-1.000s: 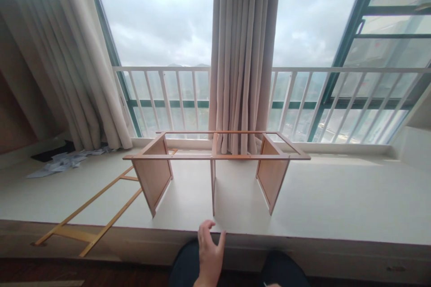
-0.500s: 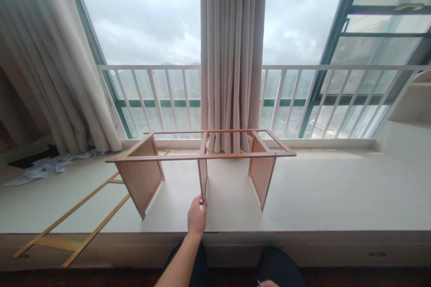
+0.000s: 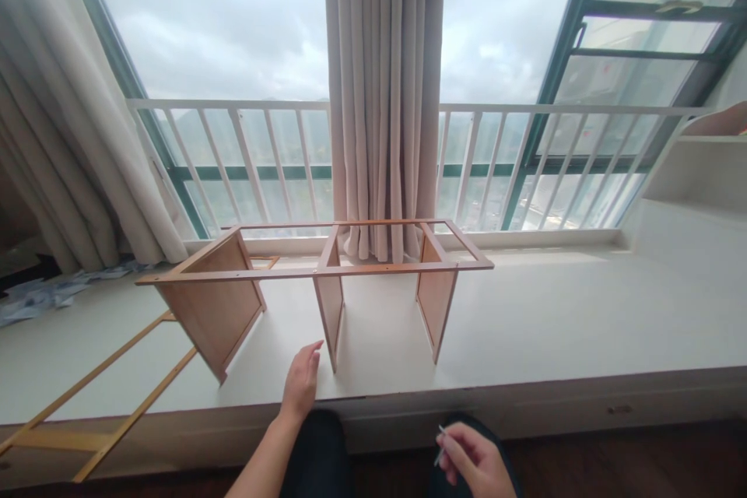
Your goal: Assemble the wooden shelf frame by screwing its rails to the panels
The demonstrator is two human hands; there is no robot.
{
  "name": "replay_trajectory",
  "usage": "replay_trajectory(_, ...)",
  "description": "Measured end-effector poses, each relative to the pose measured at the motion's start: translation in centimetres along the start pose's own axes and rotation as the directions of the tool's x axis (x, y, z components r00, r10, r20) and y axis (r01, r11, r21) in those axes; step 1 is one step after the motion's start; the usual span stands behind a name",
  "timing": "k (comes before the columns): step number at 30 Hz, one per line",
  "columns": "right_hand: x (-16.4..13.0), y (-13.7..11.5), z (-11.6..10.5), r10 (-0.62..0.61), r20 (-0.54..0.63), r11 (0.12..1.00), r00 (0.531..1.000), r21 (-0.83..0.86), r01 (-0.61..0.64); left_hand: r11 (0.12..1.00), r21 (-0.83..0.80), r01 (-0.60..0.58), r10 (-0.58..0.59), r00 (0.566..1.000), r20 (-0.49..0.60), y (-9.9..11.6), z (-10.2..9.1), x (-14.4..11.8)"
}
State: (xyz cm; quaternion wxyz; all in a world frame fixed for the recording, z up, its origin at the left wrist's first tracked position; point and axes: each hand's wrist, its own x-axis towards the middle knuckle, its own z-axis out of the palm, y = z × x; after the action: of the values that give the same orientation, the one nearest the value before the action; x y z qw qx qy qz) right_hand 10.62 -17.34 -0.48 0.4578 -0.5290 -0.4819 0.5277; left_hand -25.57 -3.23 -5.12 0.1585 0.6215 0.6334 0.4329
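text: none readable
frame [image 3: 315, 272]: bare wood, no label or brand
panels [image 3: 213, 311]: plain, no markings
papers [image 3: 35, 296]: too blurred to read
window [image 3: 636, 54]: no legible sign

Single head-worn view, forward and downward, close over the window ledge [image 3: 554, 327], toward the railing [image 3: 525, 107].

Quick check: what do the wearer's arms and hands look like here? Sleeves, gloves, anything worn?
Both are bare. The left hand has no glove, ring or watch in view, and its forearm shows no sleeve. The right hand is gloveless too; its wrist is cut off by the frame edge.
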Motion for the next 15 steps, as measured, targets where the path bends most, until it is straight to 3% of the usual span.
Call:
replay_trajectory(4, 2.0, -8.7, -2.7, -0.253, -0.079, 0.966, 0.964, -0.075, 0.247, 0.957, 0.283, 0.069, -0.079, 0.997, 0.024, -1.2, -0.3, 1.2)
replay_trajectory(9, 4.5, -20.7, -5.9, -0.556, -0.175, 0.820, 0.813, -0.274, 0.502, 0.819, 0.550, 0.164, -0.213, 0.977, 0.026, -0.2, 0.5, 2.5)
replay_trajectory(12, 7.0, -25.2, -7.0, -0.651, -0.204, 0.733, 0.731, -0.418, 0.536, 0.755, 0.612, 0.233, -0.240, 0.968, -0.073, 0.0, 1.4, 2.7)
replay_trajectory(15, 9.8, -27.2, -7.5, -0.653, -0.084, 0.655, 0.752, -0.561, 0.506, 0.729, 0.643, 0.236, -0.220, 0.970, -0.106, -0.4, 2.1, 2.5)
